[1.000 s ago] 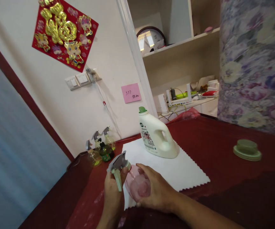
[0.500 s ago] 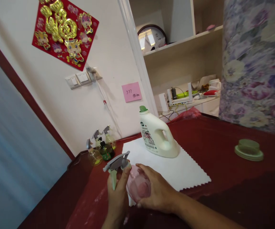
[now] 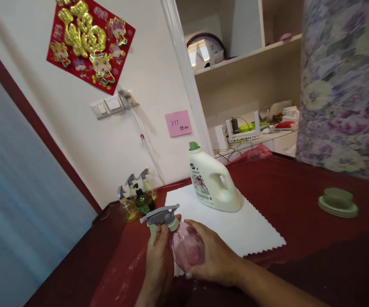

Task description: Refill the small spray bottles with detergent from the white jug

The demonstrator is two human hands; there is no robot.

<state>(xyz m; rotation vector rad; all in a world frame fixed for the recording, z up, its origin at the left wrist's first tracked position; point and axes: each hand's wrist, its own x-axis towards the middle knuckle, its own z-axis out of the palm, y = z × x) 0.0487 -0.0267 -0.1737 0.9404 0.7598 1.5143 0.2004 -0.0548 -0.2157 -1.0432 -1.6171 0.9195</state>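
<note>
A pink see-through spray bottle with a grey trigger head is held tilted between my two hands above the near edge of a white sheet. My right hand wraps round the bottle's body from the right. Just under the spray head, my left hand has its fingers closed at the neck, beside the pale green trigger. Some of its fingers are hidden behind the bottle. Beyond them stands a large pale green detergent jug, its green spout uncapped.
Several spray bottles and a dark green pump bottle stand at the back left by the wall. A green cap lies on the red table cover at right. The white sheet lies under the jug.
The spray head has turned a little, and my left thumb has slid off the collar to below it. My right hand keeps its hold on the body.
</note>
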